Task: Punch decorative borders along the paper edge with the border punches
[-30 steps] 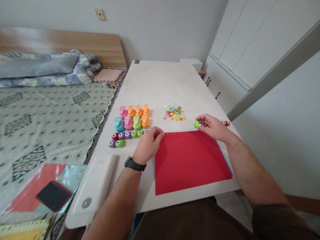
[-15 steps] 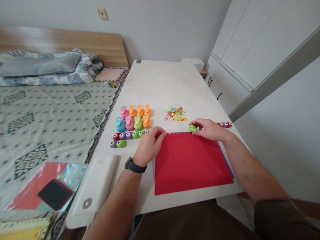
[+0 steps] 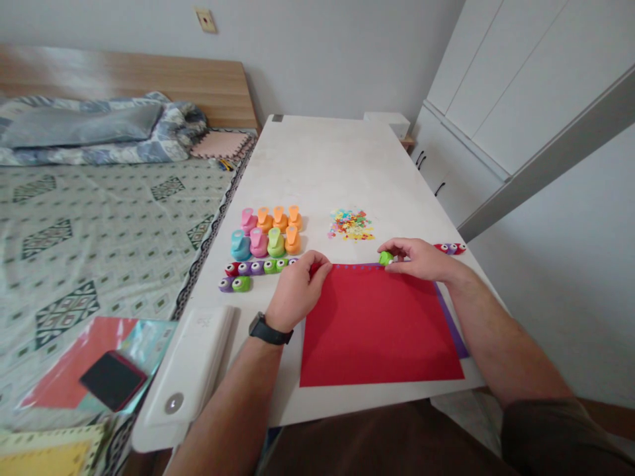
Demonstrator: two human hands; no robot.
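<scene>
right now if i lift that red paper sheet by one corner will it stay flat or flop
The red paper sheet looks thin and lies flat on the white table, so it would probably droop. It likely slides easily; the left hand pins its corner.

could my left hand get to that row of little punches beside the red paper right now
Probably yes. The left hand pins the red paper's corner right beside the row of little punches, and only bare table lies between.

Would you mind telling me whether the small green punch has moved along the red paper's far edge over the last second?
Yes. The green punch in the right hand moved left along the red paper, away from its right corner.
</scene>
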